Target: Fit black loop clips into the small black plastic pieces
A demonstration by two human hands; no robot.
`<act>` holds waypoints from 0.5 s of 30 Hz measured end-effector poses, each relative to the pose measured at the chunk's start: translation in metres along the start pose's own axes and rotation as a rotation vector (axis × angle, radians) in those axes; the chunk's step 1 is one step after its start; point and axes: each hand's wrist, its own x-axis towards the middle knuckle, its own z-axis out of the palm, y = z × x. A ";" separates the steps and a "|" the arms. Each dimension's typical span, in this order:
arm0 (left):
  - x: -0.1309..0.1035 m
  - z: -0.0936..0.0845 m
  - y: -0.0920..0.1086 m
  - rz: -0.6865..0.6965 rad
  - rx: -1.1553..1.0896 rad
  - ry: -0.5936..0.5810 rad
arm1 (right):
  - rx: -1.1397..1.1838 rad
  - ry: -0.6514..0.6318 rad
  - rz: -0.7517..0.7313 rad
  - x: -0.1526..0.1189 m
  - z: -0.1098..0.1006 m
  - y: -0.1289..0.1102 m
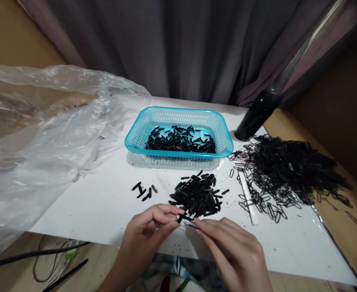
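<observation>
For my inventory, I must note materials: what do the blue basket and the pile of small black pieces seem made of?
Blue basket: probably plastic, slightly glossy, judging by its translucent, regularly perforated walls.
Small black pieces: perhaps plastic or rubber, given their faint sheen; too small to tell.

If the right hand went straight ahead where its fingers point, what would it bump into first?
Probably the small black piece pinched in the left hand, just ahead of the right hand, though depth is hard to judge here.

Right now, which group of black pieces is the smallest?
The loose cluster left of the central pile: a few pieces, whereas that pile, the basketful and rightmost tangle hold many.
</observation>
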 end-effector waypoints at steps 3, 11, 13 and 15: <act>0.000 -0.001 0.000 0.007 0.045 -0.015 | -0.014 -0.007 0.008 -0.001 -0.001 0.000; -0.001 0.000 0.001 -0.028 -0.041 -0.031 | 0.110 -0.057 0.053 0.001 -0.001 0.002; -0.001 0.001 0.002 -0.035 -0.085 -0.030 | 0.170 -0.019 0.107 -0.002 0.003 0.002; -0.001 0.002 0.003 -0.044 -0.126 -0.026 | 0.236 0.013 0.184 -0.006 0.009 0.002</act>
